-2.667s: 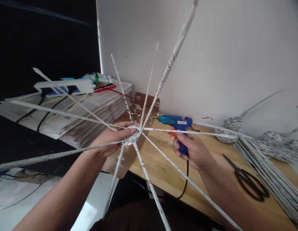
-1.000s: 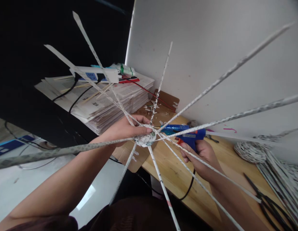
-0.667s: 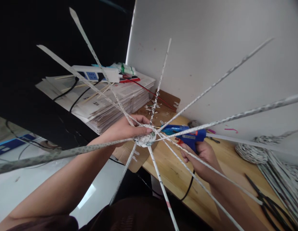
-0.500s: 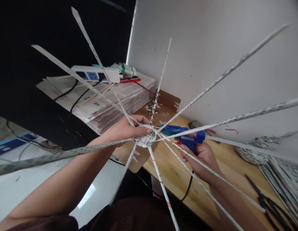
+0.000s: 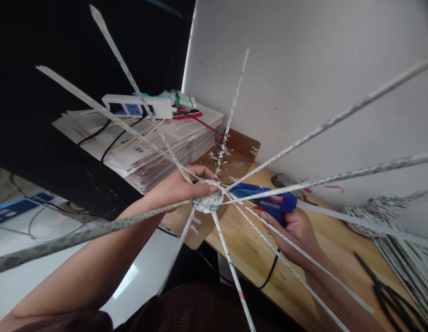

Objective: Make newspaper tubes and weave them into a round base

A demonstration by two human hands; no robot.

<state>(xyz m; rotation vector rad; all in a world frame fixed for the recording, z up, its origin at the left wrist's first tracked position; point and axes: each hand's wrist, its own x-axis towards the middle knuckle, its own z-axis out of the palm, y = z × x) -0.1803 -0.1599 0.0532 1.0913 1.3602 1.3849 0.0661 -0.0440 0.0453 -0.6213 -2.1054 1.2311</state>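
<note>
Operating from afar, I pinch the paper disc (image 5: 209,202) with my left hand (image 5: 179,186) before the bench (image 5: 233,240); my right hand (image 5: 299,233) grips the glue gun (image 5: 279,205), aimed at its edge. Gluing, I judge; next calls for steady pressing.

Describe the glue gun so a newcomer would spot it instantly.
Find the wooden tabletop below the pale wall. Over it, the person's right hand grips the glue gun, partly crossed by radiating paper rods. Unlike the black scissors nearby, it is blue, with a long white stick jutting from its rear.
</note>
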